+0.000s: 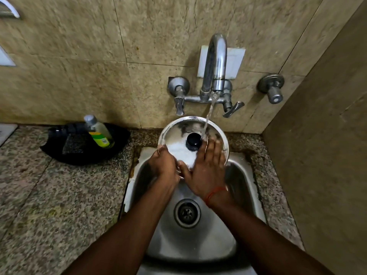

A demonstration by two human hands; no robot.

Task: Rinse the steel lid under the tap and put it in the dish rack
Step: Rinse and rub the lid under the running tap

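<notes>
Left hand (pixel 165 165) grip clamps steel lid (pixel 178 130) rim; right hand (pixel 207 169) flat on lid; bottle (pixel 99 132) label unreadable.

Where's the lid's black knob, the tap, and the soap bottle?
black knob (pixel 193 140), head view, on its round top.
tap (pixel 216 60), head view, on the curved spout.
soap bottle (pixel 99 132), head view, on its clear body above the label.

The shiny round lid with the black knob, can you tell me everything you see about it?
The round shiny steel lid has a black knob in its middle. It is tilted over the steel sink, under the tap's running water. White foam covers its lower part. The left hand grips its left edge; the right hand lies flat on top.
</notes>
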